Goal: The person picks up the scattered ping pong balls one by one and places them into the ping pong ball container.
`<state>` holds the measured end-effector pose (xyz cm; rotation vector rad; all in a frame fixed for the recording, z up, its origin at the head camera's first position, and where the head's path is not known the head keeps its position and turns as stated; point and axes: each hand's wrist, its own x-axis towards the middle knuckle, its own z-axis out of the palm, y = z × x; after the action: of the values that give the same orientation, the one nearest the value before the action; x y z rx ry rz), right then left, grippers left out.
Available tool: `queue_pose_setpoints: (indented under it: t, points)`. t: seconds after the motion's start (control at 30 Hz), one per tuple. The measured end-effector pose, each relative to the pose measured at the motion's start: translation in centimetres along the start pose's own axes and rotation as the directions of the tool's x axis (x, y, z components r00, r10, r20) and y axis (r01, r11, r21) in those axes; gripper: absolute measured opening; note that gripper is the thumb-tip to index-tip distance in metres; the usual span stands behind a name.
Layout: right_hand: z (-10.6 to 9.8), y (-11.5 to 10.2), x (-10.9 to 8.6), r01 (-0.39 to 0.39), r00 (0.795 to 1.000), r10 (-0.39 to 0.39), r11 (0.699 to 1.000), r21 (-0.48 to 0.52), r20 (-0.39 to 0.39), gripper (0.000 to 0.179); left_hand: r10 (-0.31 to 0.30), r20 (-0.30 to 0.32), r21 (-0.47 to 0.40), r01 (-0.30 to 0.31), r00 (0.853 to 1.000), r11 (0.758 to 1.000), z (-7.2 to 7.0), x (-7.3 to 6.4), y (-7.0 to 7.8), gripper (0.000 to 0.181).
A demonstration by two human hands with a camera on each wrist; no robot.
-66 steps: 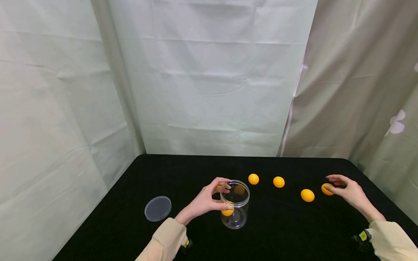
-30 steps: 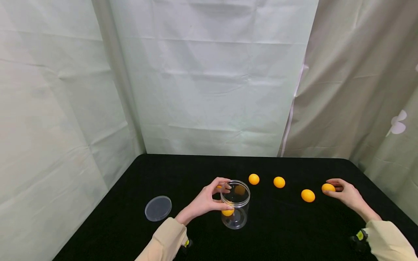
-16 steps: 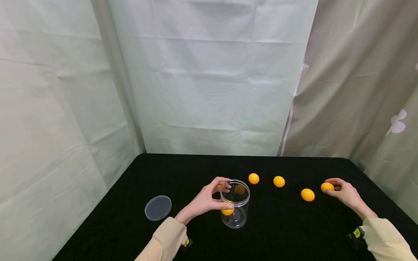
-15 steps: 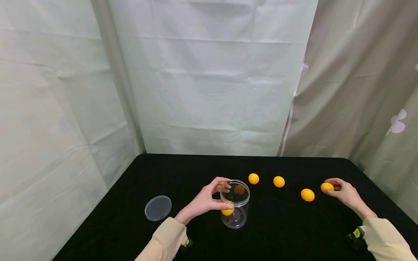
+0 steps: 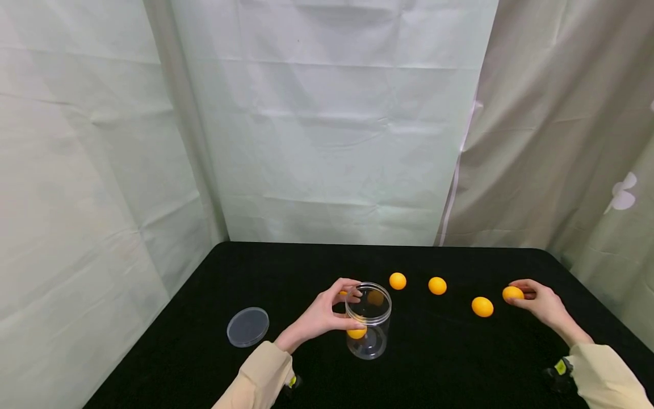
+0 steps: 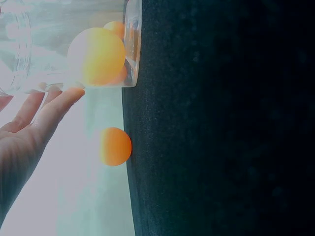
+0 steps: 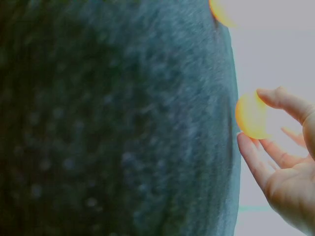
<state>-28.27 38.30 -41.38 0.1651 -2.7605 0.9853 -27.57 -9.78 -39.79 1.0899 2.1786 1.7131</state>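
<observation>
My left hand [image 5: 327, 312] grips a clear plastic jar [image 5: 375, 341] near its open top, with the thumb on the near side and fingers around the far side. The jar stands upright on the black table. Orange ping-pong balls [image 6: 97, 56] show through its wall in the left wrist view; one is partly covered by my thumb in the head view. At the far right my right hand [image 5: 546, 307] pinches an orange ping-pong ball [image 7: 252, 115] between thumb and fingertips, low over the cloth.
A translucent round lid [image 5: 247, 327] lies left of the jar. Between the jar and my right hand sit three loose balls: one at the back [image 5: 397, 280], a middle ball [image 5: 437, 286] and a nearer ball [image 5: 482, 307]. Pale curtains [image 5: 332, 142] hang behind the black table [image 5: 434, 375].
My right thumb and fingers, earlier spread around the rightmost ball, have closed on it. The left hand and jar have stayed in place.
</observation>
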Motion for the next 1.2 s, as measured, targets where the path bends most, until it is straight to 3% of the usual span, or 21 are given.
queue_pose_setpoints:
  t: [0.43, 0.8, 1.2]
  points:
    - [-0.2, -0.6, -0.1, 0.013, 1.0, -0.013, 1.0, 0.014, -0.014, 0.041, -0.019, -0.001, -0.007, 0.019, 1.0, 1.0, 0.1, 0.1, 0.1, 0.063]
    - [-0.2, -1.0, 0.0, 0.034, 0.999, -0.034, 0.999, 0.012, -0.024, 0.04, -0.042, 0.021, -0.023, 0.042, 0.999, 0.999, 0.2, -0.5, 3.3, 0.063]
    - [0.1, -2.5, 0.2, 0.074, 0.997, -0.074, 0.997, 0.011, -0.036, 0.039, -0.032, 0.022, -0.027, 0.033, 0.999, 0.999, 0.2, -0.5, 3.2, 0.062]
